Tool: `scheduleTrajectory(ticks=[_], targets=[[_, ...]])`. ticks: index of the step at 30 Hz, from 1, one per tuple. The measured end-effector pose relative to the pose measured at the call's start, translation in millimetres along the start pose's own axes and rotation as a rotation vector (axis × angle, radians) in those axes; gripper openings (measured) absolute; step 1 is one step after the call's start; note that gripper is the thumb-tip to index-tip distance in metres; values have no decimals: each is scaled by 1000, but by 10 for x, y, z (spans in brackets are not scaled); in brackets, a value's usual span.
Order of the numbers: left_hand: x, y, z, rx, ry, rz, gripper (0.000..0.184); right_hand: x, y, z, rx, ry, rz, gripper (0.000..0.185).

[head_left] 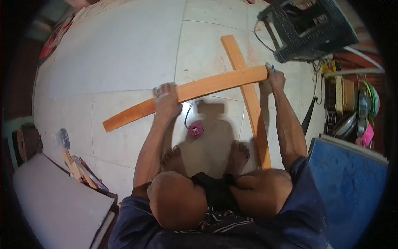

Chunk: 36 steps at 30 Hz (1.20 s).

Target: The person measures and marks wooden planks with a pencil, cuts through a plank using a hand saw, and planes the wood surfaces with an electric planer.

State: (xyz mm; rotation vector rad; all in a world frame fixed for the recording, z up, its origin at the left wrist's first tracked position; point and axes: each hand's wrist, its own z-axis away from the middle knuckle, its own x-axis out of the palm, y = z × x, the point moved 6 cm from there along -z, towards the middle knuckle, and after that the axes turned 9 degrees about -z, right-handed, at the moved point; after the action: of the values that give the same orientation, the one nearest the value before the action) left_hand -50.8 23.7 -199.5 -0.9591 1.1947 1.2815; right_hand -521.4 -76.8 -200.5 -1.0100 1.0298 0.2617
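Note:
A long wooden plank (219, 82) lies slantwise across a second wooden plank (251, 101), which runs from the far floor down to beside my right foot. My left hand (166, 99) is closed over the upper plank, left of its middle, with the fingers over its far edge. At that plank's right end is my right hand (276, 78), with its fingers closed. A thin blue pen-like thing (273, 67) sticks out from the right fingers; most of it is hidden. On the tiles between my feet and the planks sits a pink tape measure (195, 130).
A black plastic stool (315, 37) stands at the far right, with a cable beside it. Dish racks with bowls (347, 124) line the right side. A blue board (348, 178) is near right, a pale panel (62, 199) near left. Wood scraps (81, 168) lie beside the panel.

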Motion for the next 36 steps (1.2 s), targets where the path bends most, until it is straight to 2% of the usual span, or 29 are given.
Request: scheduleTrajectory(ticks=[1,3,10,15,19,21,25,26,33,36], targets=[[-28,-56,60,24,-9,-8,66,-66,-14,44,25,8,-4,79],[-16,-225,111,-86,-101,39,71,22,-42,11,88,-153,17,79],[-72,-204,82,-63,-139,54,65,-76,-184,162,166,-106,83,74],[-93,-159,127,-122,-38,47,60,-70,-232,191,136,-102,117,73],[-4,-189,131,-118,-43,-8,68,-82,-255,212,114,-103,117,72],[-17,-177,105,-140,-126,-20,68,-88,-268,221,96,-119,110,71],[14,-167,119,-114,-49,-10,66,-83,-231,227,71,-102,79,66],[32,-178,110,-121,-62,-25,67,-79,-236,233,41,-67,81,76],[63,-187,104,-135,-94,-12,71,-79,-263,229,52,-80,65,77],[-3,-147,119,-171,-94,8,72,-188,-259,107,57,-105,81,70]])
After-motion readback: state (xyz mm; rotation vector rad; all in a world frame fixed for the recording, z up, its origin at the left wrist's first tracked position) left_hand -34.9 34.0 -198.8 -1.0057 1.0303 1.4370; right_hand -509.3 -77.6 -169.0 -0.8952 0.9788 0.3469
